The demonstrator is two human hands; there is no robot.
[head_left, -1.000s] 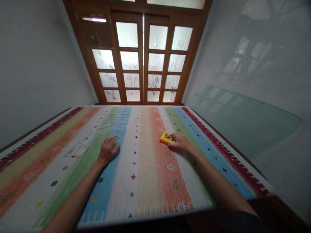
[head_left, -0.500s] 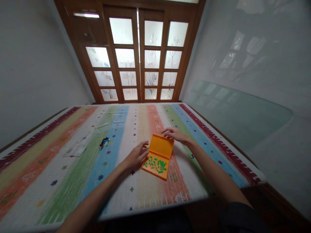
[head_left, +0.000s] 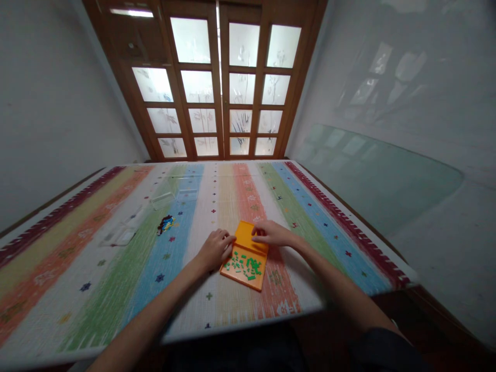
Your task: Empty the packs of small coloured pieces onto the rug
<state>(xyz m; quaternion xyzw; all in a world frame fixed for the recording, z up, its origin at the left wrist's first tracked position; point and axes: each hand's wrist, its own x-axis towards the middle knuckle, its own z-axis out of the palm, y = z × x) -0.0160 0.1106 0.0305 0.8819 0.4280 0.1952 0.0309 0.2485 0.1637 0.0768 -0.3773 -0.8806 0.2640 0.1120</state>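
An orange hinged plastic case (head_left: 242,282) lies unfolded on the table, its lid (head_left: 244,235) on the far side. Many small green plastic pieces (head_left: 248,264) are scattered in the near half. My left hand (head_left: 215,249) is at the case's left edge near the hinge, fingers bent around that edge and seemingly holding it. Over the right part of the lid hovers my right hand (head_left: 273,233), thumb and fingers curved and apart, with nothing visible between them. Whether its fingertips touch the lid I cannot tell.
A small pile of dark, blue and yellow pieces (head_left: 166,224) sits to the left on the striped tablecloth (head_left: 182,299). Clear plastic trays (head_left: 123,236) stand beyond it, two more farther back. Walls flank the table on both sides; a glazed wooden door closes the far end.
My right hand has come from the lid's far right corner inward over the lid. My left fingers have closed in on the case's left edge. The case appears slightly farther left.
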